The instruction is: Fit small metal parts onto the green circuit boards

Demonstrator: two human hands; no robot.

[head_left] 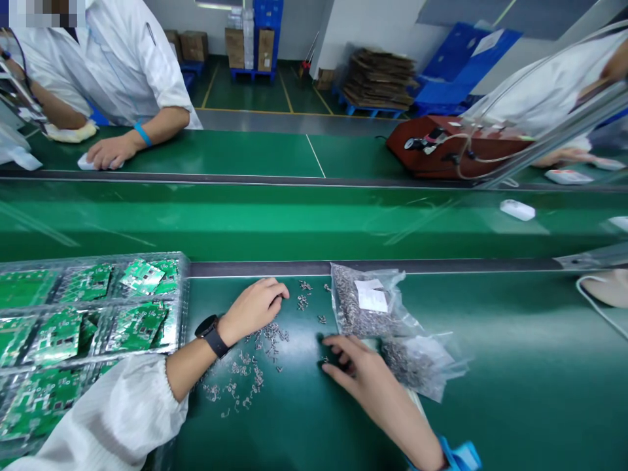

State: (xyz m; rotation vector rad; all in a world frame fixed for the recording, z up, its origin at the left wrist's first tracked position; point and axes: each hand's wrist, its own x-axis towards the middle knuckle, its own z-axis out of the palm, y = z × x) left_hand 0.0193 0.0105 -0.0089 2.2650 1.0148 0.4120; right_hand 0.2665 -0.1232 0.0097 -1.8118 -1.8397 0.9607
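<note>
My left hand (pixel 256 307), with a black watch at the wrist, rests on the green table, its fingers curled and pressed together. Anything inside them is hidden. Under and beside it lie loose small metal parts (pixel 269 337), some like tiny springs with bent legs (pixel 245 379). Small clusters of short metal pieces (pixel 302 302) sit just right of its fingertips. My right hand (pixel 356 369) hovers low over the table, thumb and forefinger apart, near a tiny metal piece (pixel 325 358). Behind it are two clear bags of small metal parts, one larger (pixel 348 304) and one smaller (pixel 402 363).
At the left stands a clear compartment tray (pixel 182 307) of green circuit boards (pixel 140 325). Beyond the table edge runs a green conveyor belt (pixel 275 222) carrying a white device (pixel 517 210). Across it, two people in white coats work beside a brown machine (pixel 441 147).
</note>
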